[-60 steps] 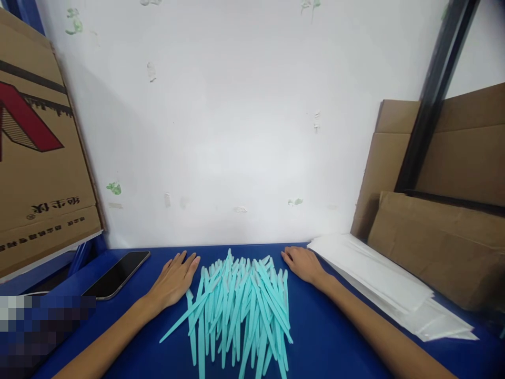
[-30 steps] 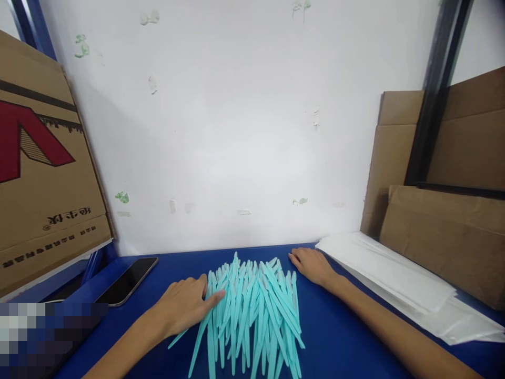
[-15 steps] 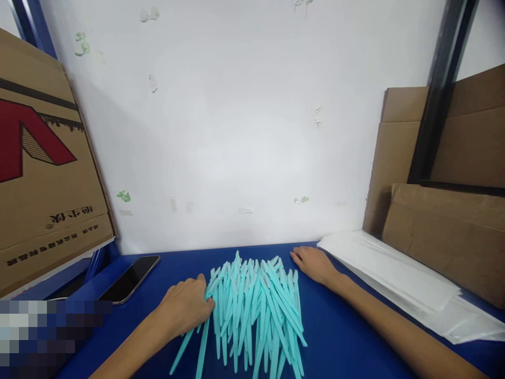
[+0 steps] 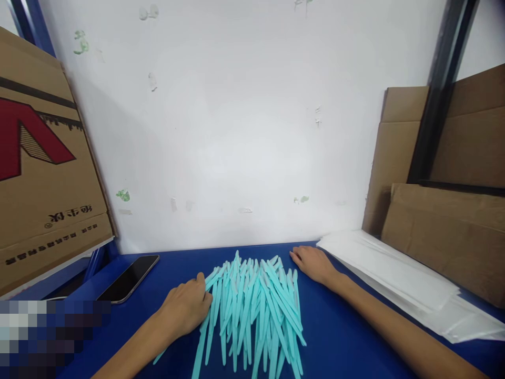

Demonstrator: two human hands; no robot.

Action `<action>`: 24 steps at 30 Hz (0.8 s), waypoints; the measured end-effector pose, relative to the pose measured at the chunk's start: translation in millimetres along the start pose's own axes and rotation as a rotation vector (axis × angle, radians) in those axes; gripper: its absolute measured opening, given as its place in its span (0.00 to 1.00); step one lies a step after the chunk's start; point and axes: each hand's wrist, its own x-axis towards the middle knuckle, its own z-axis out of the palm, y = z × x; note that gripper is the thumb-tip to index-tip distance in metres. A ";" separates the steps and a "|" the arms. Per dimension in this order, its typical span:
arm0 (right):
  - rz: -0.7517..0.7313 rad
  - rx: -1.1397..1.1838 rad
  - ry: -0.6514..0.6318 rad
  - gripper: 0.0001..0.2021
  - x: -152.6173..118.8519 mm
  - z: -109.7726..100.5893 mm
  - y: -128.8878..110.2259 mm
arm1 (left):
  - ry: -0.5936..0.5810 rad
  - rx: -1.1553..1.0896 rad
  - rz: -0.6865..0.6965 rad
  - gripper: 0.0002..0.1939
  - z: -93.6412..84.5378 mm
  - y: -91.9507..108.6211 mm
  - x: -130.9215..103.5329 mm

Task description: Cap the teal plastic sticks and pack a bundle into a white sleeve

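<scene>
A pile of thin turquoise sticks [image 4: 252, 310], each with a paler tip at the far end, lies on the blue table [image 4: 331, 326]. At the pile's left edge my left hand [image 4: 189, 305] has its fingers closed on one or more of the sticks; a stick's end shows below the wrist. My right hand [image 4: 313, 263] rests on the table just beyond the pile's upper right, fingers curled together. Whether anything is under its fingers is hidden.
A black phone [image 4: 130, 279] lies on the left, beside a large printed cardboard box [image 4: 47, 173]. White sheets or bags [image 4: 394, 273] lie on the right, before cardboard pieces [image 4: 445, 237]. A white wall [image 4: 244, 131] stands behind the table.
My left hand has shifted slightly left and down, with sticks at the left edge moving along and changing angle. My right hand has stayed where it was.
</scene>
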 end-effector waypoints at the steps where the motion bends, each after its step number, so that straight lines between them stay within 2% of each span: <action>1: -0.001 -0.001 -0.001 0.19 -0.1 -0.2 -0.1 | 0.002 -0.013 0.001 0.25 0.5 -0.7 0.3; 11: -0.003 0.000 0.003 0.19 -0.2 -0.5 0.0 | 0.032 0.008 -0.021 0.21 -2.7 -0.7 1.7; 18: -0.008 0.000 0.010 0.18 -0.4 -0.5 -0.2 | 0.129 -0.034 -0.085 0.20 -7.3 -13.0 11.4; 24: -0.008 0.001 0.014 0.18 -0.8 -1.1 -0.7 | 0.131 -0.008 -0.115 0.16 -8.0 -17.3 14.9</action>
